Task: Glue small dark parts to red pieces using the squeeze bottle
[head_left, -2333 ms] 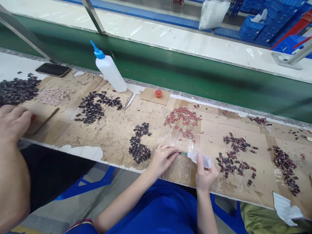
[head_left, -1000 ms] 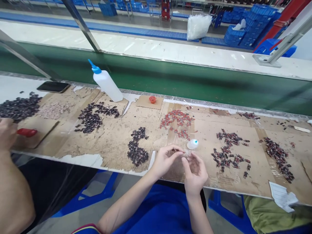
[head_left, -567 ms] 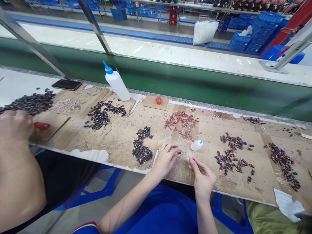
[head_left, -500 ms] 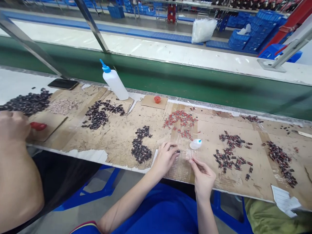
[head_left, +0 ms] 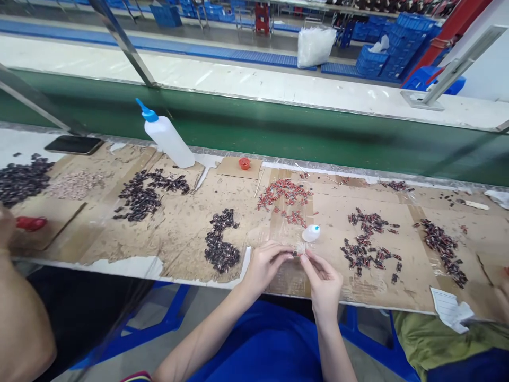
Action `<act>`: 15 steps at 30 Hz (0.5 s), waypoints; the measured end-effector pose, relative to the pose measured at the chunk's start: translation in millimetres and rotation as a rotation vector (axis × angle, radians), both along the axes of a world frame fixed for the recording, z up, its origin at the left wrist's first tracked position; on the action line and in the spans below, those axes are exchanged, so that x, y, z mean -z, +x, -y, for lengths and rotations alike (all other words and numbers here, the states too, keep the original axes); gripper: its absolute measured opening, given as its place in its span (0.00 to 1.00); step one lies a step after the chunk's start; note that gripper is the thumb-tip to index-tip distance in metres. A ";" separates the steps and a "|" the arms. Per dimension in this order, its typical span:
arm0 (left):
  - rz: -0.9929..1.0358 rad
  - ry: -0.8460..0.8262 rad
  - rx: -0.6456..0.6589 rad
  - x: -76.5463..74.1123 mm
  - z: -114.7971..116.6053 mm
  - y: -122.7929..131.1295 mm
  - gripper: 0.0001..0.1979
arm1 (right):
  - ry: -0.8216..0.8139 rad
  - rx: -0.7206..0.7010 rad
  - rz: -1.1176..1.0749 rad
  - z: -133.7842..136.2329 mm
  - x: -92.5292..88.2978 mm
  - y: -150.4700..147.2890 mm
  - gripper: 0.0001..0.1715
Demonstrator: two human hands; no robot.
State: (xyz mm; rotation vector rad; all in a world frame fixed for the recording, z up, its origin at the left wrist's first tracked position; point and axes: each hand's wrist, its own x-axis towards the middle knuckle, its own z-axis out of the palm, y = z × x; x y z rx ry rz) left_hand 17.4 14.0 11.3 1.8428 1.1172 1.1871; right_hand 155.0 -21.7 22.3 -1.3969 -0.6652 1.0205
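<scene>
My left hand (head_left: pixel 265 266) pinches a small black piece (head_left: pixel 295 253) between thumb and fingertips. Close against it, my right hand (head_left: pixel 324 281) is closed in a pinch too; what it holds is too small to make out. The fingertips of both hands nearly meet above the cardboard. Just beyond them is a small white dropper bottle (head_left: pixel 310 233) with a blue tip. A heap of small red parts (head_left: pixel 284 195) lies farther off. Left of my left hand is a pile of small black parts (head_left: pixel 221 241); to the right lie black-and-red pieces (head_left: pixel 368 241).
A large white squeeze bottle (head_left: pixel 169 140), a phone (head_left: pixel 74 144) and a red cap (head_left: pixel 244 163) stand or lie toward the back. A co-worker's arm (head_left: pixel 22 323) is at the left. More black-and-red pieces (head_left: pixel 443 252) and torn paper (head_left: pixel 451 309) lie at the right.
My left hand has brought the black piece to the right, up to my right hand's fingertips. The whole view has shifted slightly. The co-worker's hand has moved toward the left edge.
</scene>
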 end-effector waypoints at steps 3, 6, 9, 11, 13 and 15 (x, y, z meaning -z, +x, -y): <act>0.023 0.030 0.016 -5.2 0.5 0.8 0.07 | 0.021 -0.015 0.045 -1.0 -3.2 -1.2 0.11; 0.027 0.058 0.020 -8.6 -0.1 1.3 0.07 | 0.054 -0.079 0.109 -1.9 -5.7 -0.3 0.09; 0.040 0.081 0.027 -10.3 -0.6 1.7 0.07 | 0.039 -0.101 0.101 -1.7 -6.2 -0.4 0.10; 0.057 0.079 0.034 -11.5 -0.5 1.9 0.08 | 0.017 -0.108 0.075 -0.7 -6.0 -1.5 0.12; 0.075 0.047 0.041 -13.6 0.0 1.9 0.08 | 0.013 -0.114 0.070 0.9 -5.8 -2.7 0.12; 0.094 -0.018 0.050 -16.8 0.6 1.5 0.08 | 0.034 -0.113 0.093 2.1 -6.0 -3.3 0.11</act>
